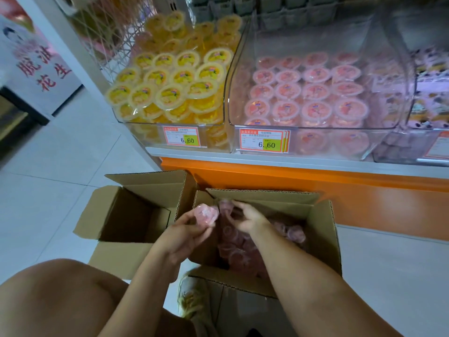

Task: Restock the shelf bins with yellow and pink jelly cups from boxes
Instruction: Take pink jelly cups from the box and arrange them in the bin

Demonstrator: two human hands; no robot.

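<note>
Two hands work over the open cardboard box (325, 229), and every place here is given from it. Nearest, in front of the box, a bare knee (60, 288) and a shoe (194, 297) suggest a low crouch that keeps the reach into it short. Over the box's left edge the left hand (192, 231) grips one pink jelly cup (206, 215), fingers curled round its soft, clear wall, lifted free and probably bound for the shelf. Just inside the box's far-left corner the right hand (250, 218) curls round a second cup (225, 206), though blur softens the grip. More pink cups (243, 249) lie loose in the box, round and glossy. Left of the box stands an empty box (136, 215), flaps spread, corrugated edges showing. Beyond and above the box, the rigid clear pink bin (328, 128) holds flat-lidded cups in rows with headroom left; up and left of the box, the yellow bin (150, 122) is heaped high
</note>
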